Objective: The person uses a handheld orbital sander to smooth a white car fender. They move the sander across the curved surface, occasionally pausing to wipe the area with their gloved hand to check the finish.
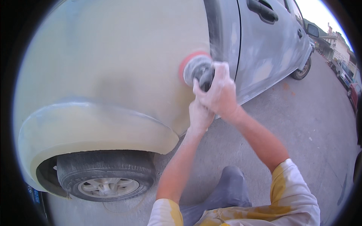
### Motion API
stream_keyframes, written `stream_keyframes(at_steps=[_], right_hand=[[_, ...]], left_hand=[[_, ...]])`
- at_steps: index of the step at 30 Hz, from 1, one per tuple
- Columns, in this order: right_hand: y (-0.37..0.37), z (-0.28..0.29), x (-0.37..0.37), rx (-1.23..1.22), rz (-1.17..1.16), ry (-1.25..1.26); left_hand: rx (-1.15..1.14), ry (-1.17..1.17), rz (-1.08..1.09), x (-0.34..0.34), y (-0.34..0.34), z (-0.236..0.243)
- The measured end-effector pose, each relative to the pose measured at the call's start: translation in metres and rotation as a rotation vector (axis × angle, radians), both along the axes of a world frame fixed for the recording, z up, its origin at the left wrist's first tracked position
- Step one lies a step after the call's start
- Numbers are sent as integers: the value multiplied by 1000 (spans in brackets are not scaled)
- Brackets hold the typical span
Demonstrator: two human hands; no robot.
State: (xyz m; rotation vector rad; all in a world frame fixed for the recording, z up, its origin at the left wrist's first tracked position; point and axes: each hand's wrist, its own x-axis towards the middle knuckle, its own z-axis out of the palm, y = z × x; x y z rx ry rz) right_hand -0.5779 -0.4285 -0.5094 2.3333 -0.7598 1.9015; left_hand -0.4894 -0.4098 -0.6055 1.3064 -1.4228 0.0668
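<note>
A round power sander (197,70) with a red-edged disc lies against the pale yellowish rear side panel (124,49) of a vehicle, near the panel's right edge. Its rim looks smeared, as if in motion. My right hand (221,87) is closed around the dark body of the tool, thumb on the near side. Just below and behind it, my left hand (200,115) grips the tool's lower end, its fingers mostly hidden by the right hand. White dust coats both hands.
Below the panel, a flared wheel arch (94,109) curves over a rear tyre (105,171). To the right is a grey, patchily sanded door (264,49) with a black handle (263,11). Concrete ground (286,116) runs alongside; parked cars (345,73) stand at far right.
</note>
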Motion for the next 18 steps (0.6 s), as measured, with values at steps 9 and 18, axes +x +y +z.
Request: stream_keyframes(at_steps=[9, 18], right_hand=[[60, -53, 50, -106, 104, 42], [106, 53, 86, -263, 192, 121]], left_hand=[[-219, 193, 164, 16, 42, -55], [-474, 426, 128, 53, 70, 38]])
